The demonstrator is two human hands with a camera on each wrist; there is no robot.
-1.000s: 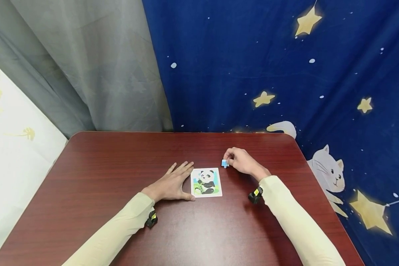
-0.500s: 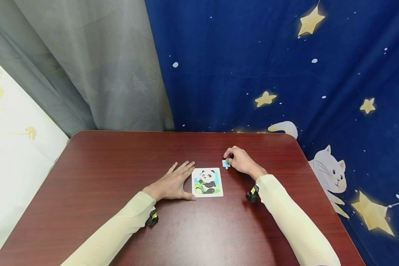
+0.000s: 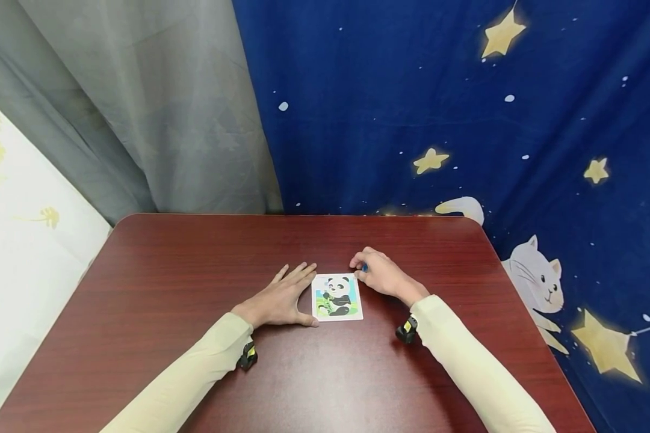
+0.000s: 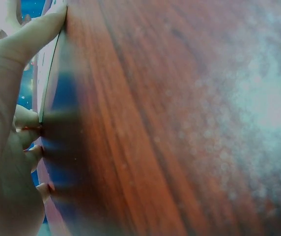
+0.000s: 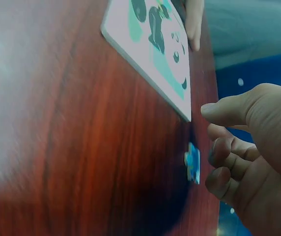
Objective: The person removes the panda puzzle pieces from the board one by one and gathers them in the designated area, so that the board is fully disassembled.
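Observation:
A square panda jigsaw puzzle [image 3: 337, 297] with a white border lies flat on the table. My left hand [image 3: 278, 300] rests palm down at its left side, fingers spread, index fingertip by the far left corner and thumb by the near left corner. Close to the far right corner is my right hand [image 3: 384, 275], fingers loosely bent. Beneath it sits a small blue jigsaw piece [image 5: 193, 163], apart from the fingertips in the right wrist view. From the head view, the fingers cover most of this piece. Thumb [image 4: 37, 32] and fingers of the left hand show in the left wrist view.
The dark red wooden table [image 3: 195, 258] has rounded far corners. A grey curtain [image 3: 195, 120] and a blue starry curtain [image 3: 368, 120] hang behind it. Each wrist wears a small black camera, one of them on the right wrist [image 3: 407, 330].
My right hand has shifted left and slightly nearer, from the blue jigsaw piece's right side to over it, by the puzzle's corner. My left hand has stayed in place.

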